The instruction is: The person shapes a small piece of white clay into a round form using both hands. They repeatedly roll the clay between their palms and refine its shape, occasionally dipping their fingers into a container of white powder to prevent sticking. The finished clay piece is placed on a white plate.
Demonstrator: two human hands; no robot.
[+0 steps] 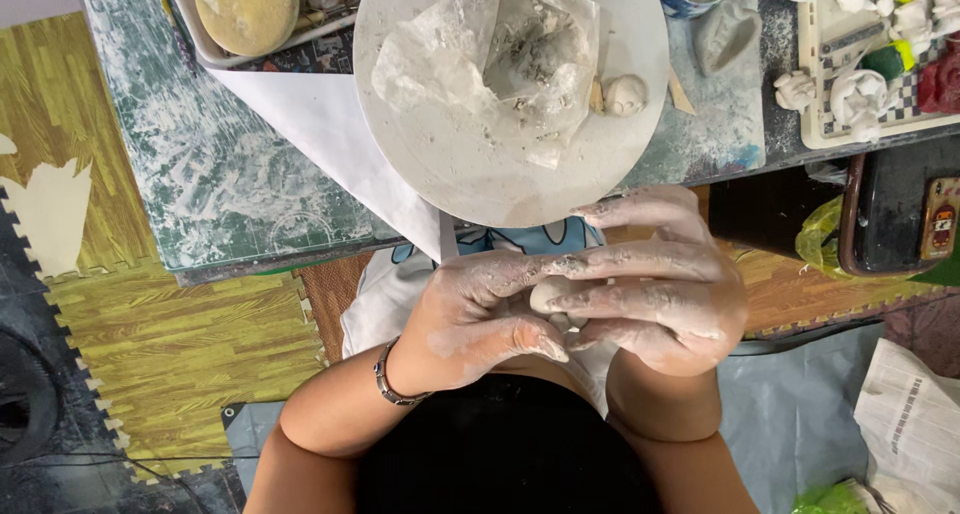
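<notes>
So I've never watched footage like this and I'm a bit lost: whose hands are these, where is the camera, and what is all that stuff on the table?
The camera sits on the person's head and looks straight down, so you see their own two hands. The left hand and right hand, both smeared with pale clay, cup a small clay lump between them above the lap. On the table ahead lies a round white board carrying crumpled plastic wrap and a little clay ball. At the right, a tray holds small clay figures.
</notes>
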